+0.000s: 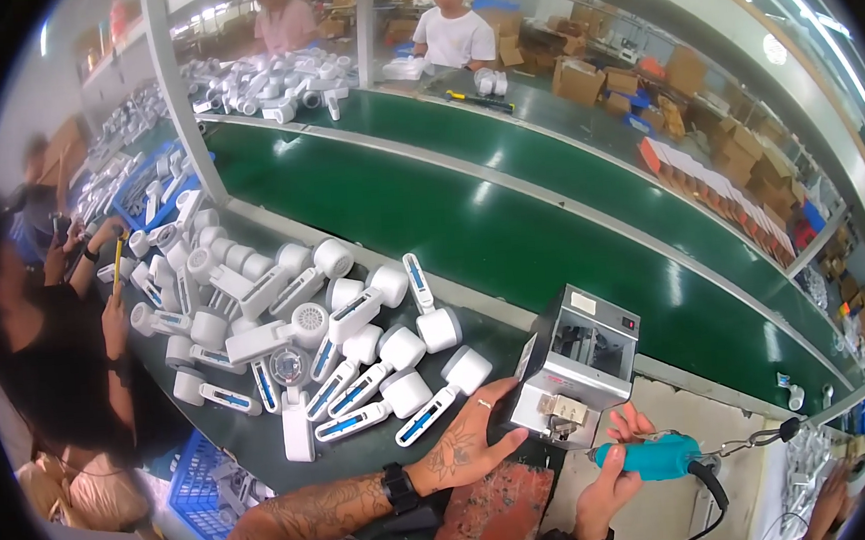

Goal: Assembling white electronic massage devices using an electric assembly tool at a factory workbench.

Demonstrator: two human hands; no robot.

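Observation:
My right hand [605, 489] is wrapped round a teal electric screwdriver [648, 458], whose tip points left at the front of a grey metal box machine, likely a screw feeder [584, 355]. A black cord runs down from the screwdriver's rear, and a metal clip and coiled line hold that end. With fingers spread and nothing visible in them, my left hand [465, 446] reaches to the machine's left side; whether the fingertips touch it I cannot tell. Just left of that hand lie several white plastic units [446, 394] with round heads and handles, many showing blue strips.
A worn red pad [497, 511] lies below my left hand. Behind the machine runs a green conveyor belt [397, 192] with metal rails. A blue crate [202, 487] stands below the bench's edge. A co-worker [58, 366] works at the left; others are across the belt.

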